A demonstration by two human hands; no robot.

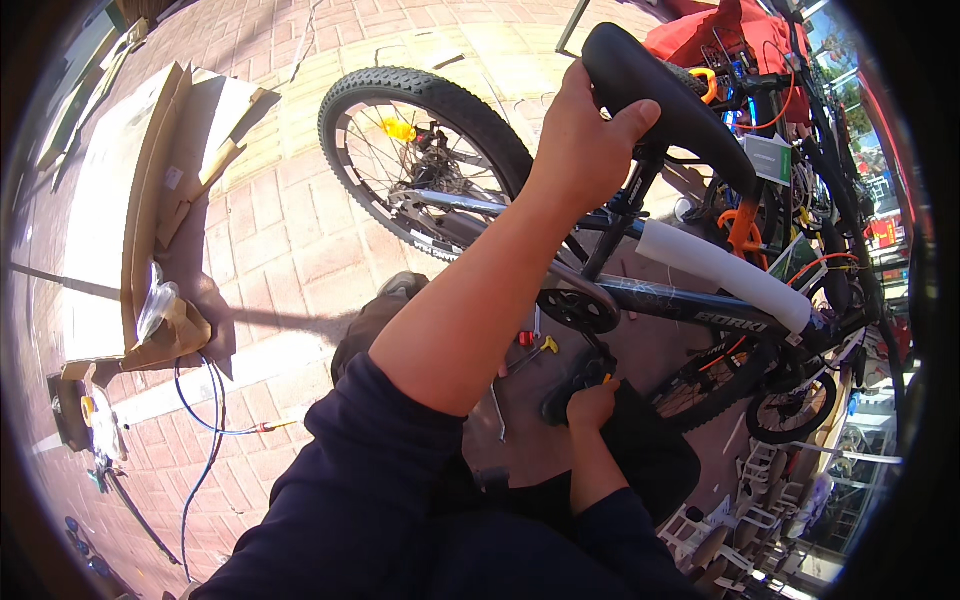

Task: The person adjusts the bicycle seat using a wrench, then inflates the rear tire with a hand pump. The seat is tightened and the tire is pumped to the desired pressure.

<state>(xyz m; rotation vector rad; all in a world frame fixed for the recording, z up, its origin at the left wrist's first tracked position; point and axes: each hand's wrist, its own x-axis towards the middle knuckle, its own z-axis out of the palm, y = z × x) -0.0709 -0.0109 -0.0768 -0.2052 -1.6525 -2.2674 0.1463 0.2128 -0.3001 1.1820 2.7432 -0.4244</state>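
My left hand (590, 135) grips the rear of a black bicycle saddle (672, 98), with the thumb along its near edge. The bicycle's frame (670, 297) is dark grey, with a white foam sleeve (722, 270) wrapped round one tube. Lower down, my right hand (592, 403) is closed on a black pedal (572, 382), its fingers partly hidden. Above it is the crankset (578, 308). The rear wheel (425, 160), with a knobbly tyre and a yellow reflector (398, 129), lies to the left of my forearm.
Yellow-handled and red-handled tools (548, 345) and a metal wrench (498, 410) lie on the brick paving. An opened cardboard box (150, 200) is at left, near blue and black cables (217, 430). More bicycles (790, 405) and a red cover (715, 40) crowd the right.
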